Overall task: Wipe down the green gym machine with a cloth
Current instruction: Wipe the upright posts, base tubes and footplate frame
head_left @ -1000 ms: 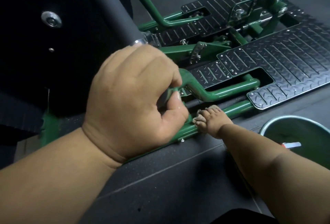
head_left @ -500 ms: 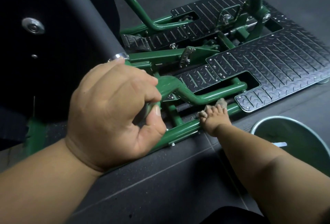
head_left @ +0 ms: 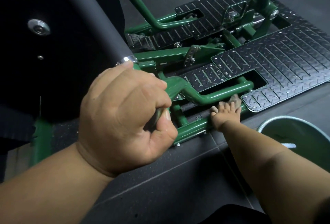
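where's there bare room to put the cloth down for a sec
Free: the dark floor between the two forearms, bordered by the lower green rail and the bucket; also the big tread plate beyond the right hand. Crowded: the frame gap around the bent green tube, where the left hand grips and the cloth is wiping.

Head camera looks steeply down, close above the green machine (head_left: 205, 97).
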### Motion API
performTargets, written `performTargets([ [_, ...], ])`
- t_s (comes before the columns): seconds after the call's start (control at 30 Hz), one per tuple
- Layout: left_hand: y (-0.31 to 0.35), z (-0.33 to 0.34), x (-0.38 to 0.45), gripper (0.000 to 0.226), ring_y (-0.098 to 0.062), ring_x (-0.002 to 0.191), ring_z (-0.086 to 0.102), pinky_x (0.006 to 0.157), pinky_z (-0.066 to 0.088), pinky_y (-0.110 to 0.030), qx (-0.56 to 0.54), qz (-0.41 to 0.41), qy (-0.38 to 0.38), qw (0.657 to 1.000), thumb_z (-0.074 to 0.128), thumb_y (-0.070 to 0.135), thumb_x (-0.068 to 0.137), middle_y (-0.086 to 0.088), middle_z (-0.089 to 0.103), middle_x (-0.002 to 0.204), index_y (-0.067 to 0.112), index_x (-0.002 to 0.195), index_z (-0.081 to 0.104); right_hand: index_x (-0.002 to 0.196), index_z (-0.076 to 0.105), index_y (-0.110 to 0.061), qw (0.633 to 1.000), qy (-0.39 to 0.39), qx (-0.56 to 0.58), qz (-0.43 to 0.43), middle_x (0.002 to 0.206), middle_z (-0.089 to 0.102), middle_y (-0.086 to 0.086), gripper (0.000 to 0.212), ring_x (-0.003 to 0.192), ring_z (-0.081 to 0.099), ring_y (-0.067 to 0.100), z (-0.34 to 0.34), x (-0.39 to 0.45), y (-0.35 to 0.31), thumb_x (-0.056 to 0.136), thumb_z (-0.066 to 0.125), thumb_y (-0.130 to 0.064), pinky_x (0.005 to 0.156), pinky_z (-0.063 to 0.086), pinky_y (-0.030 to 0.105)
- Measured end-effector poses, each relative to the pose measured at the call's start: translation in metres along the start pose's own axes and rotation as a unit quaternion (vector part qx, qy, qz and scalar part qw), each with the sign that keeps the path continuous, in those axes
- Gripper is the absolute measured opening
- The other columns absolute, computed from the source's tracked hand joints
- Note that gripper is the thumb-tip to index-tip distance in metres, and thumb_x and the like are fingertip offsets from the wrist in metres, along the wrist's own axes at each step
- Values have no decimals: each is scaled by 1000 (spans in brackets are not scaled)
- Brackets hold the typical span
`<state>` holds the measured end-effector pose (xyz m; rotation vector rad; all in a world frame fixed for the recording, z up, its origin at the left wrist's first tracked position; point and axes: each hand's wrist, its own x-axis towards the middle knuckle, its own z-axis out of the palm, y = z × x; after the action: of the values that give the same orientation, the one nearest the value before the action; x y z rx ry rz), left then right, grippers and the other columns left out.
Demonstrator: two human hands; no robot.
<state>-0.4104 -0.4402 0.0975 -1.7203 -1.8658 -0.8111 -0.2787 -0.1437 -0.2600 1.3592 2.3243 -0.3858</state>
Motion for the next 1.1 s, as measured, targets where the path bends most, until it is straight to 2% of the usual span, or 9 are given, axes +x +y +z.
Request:
performTargets([
  [0.1,-1,0,-2,10,-26,92,74,105,50,-49,-1,-6,-2,1000,71,17,76,-6,75,98,8,79,76,141,49,-27,984,-19,-89,-151,152,49,13,67,149,31,34,11,-18,-23,93,10,-54,125,10,59],
  [0.17,-2,0,-3,12,-25,93,74,105,51,-53,1,-9,0,1000,70,19,77,-6,75,99,9,79,76,134,53,-26,978,-40,-86,-185,148,53,10,79,148,32,30,15,-23,-27,83,2,-57,125,9,56],
  [0.37,1,2,-1,11,-23,95,71,106,49,-45,-1,-8,5,1000,69,17,78,-7,75,98,7,79,75,166,10,-28,996,-31,34,82,175,-5,7,72,159,-15,36,-14,2,16,98,18,-50,120,-9,68],
  [0.47,2,3,0,9,-21,96,67,107,46,-37,-3,-11,10,1000,72,12,74,-8,75,96,5,77,74,166,-6,-27,984,-41,130,118,171,-25,10,75,158,-17,42,1,-14,0,101,25,-49,125,-2,64],
  [0.57,5,2,0,9,-21,96,67,107,44,-33,-3,-21,18,1000,73,11,72,-9,75,95,4,76,73,167,0,-19,956,-32,262,130,169,-30,15,81,157,-11,47,13,-27,-24,99,39,-42,127,6,56],
  [0.7,7,3,0,9,-22,95,66,107,44,-32,-6,-32,20,999,73,10,70,-10,74,94,3,76,73,166,-1,-8,920,-59,349,167,170,-13,24,87,157,-2,48,21,-49,-67,102,54,-28,129,7,53],
  [0.9,6,3,-1,10,-22,95,67,106,46,-38,-4,-29,21,999,74,10,70,-9,74,95,4,78,73,158,22,-22,799,-32,531,282,159,36,13,109,141,44,43,43,25,-35,71,73,-63,113,41,56],
  [1.0,6,3,-2,10,-22,94,67,107,45,-37,-5,-26,21,999,74,9,69,-9,74,94,4,78,73,132,59,-20,909,-79,365,182,133,60,1,60,126,56,29,7,0,-39,86,66,-58,109,41,54],
  [1.1,5,3,-1,11,-21,95,67,106,47,-41,-14,-19,26,999,74,9,69,-9,74,95,4,79,73,148,47,-28,972,-115,191,78,154,39,0,82,145,39,31,-5,-39,-58,81,63,-74,111,39,59],
])
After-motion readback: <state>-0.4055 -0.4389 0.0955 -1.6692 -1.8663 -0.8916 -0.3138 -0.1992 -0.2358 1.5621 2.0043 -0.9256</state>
